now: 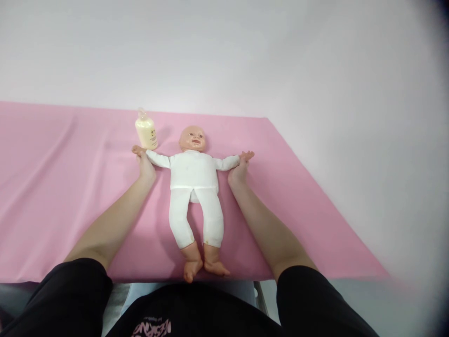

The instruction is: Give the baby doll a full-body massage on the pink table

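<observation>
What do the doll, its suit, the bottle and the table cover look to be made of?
Doll: likely matte plastic or vinyl, head slightly glossy. Suit: soft white fabric, creased. Bottle: translucent plastic holding cream-coloured liquid. Pink cover: thin matte cloth or sheet with faint folds.

The scene is brightly and evenly lit, soft light with a faint pink cast on the wall (224, 51). Shadows are weak: a pale one lies right of the bottle (146, 132) and dim ones beside the doll (195, 187) on the pink cloth (52, 187). No glare. The middle is sharp; the right edge smears into blur, with a dark corner vignette and wide-angle bending.
</observation>
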Motion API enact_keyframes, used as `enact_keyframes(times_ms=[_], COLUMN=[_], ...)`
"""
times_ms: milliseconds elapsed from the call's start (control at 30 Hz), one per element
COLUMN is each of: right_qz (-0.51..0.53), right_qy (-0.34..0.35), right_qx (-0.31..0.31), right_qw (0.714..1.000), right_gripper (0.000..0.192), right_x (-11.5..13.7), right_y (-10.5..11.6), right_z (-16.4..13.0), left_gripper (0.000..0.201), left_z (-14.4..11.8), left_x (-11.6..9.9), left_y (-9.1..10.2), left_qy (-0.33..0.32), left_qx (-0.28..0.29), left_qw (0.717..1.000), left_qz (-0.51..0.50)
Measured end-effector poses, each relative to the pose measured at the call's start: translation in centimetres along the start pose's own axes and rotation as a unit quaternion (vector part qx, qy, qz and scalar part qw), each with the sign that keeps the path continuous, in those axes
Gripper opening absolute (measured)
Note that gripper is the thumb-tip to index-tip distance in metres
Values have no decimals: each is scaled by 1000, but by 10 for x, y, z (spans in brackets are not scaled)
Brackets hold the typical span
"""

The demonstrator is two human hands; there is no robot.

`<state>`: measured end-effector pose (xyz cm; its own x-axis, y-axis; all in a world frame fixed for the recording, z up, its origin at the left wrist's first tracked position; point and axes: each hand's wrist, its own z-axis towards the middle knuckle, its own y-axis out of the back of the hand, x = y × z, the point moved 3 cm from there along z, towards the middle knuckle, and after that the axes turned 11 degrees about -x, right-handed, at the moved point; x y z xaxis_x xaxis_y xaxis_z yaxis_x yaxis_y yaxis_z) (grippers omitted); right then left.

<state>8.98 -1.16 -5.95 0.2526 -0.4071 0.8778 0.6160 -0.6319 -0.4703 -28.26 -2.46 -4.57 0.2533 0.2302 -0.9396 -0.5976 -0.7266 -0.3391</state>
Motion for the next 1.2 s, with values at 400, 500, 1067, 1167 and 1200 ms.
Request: enact_keyframes(times_ms=[400,500,1067,1167,1200], right_qz=[-66,-91,-277,-246,-231], right_qy=[171,213,327,296,280], right_qx=[175,253,419,396,386], right_qw=[968,939,801,834,848], right_gripper=[70,69,51,53,55], right_x=[36,45,47,44,43], right_y=[-16,-20,-24,-23,-22], right_z=[-33,-49,-70,-67,-65], left_gripper=[53,62,49,50,51], left_z=[-23,-36,-71,-68,-66], left_x=[-20,-24,-23,-23,-23], left_y=[-6,-10,-25,-22,-21], left_qy=[-164,-257,-454,-444,-437], left_qx=[92,186,402,379,364], left_qw=[981,944,722,754,771], left_qz=[48,86,332,302,285])
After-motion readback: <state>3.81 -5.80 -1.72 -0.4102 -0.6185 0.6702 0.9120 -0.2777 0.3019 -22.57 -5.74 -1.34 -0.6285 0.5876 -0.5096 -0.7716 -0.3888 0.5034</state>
